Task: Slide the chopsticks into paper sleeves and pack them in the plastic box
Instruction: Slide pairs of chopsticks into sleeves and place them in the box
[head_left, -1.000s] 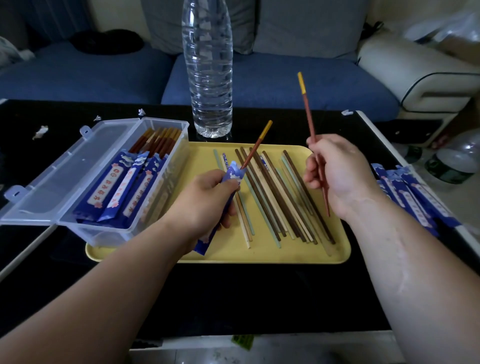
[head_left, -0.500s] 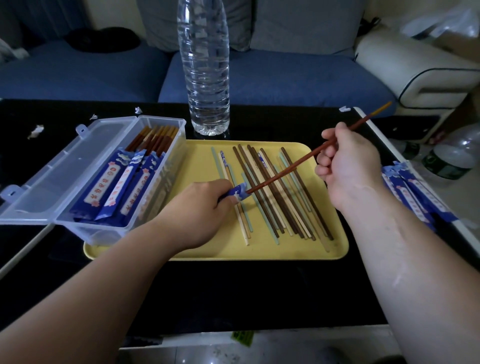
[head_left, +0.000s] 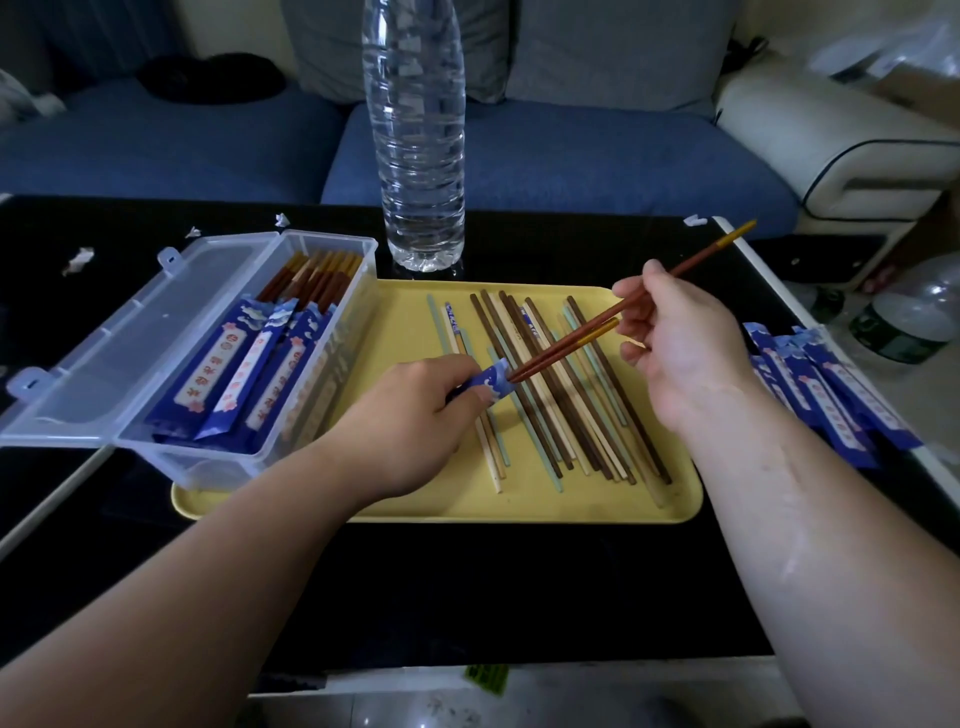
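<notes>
The plastic box (head_left: 218, 470) stands at 9 o'clock of the yellow tray (head_left: 410, 327), lid open, with a row of sleeved chopsticks (head_left: 244, 374) inside. A water bottle (head_left: 415, 156) stands at 12 o'clock of the tray. Over the tray, the left hand (head_left: 415, 421) grips a blue paper sleeve (head_left: 488, 382), its mouth facing 2 o'clock. Two red chopsticks (head_left: 566, 348) meet at that mouth. The right hand (head_left: 685, 343) pinches the longer-protruding one, which slants toward 2 o'clock. Loose chopsticks (head_left: 550, 415) lie side by side on the tray beneath. A stack of empty sleeves (head_left: 831, 389) lies on the black table (head_left: 519, 597) at 3 o'clock.
</notes>
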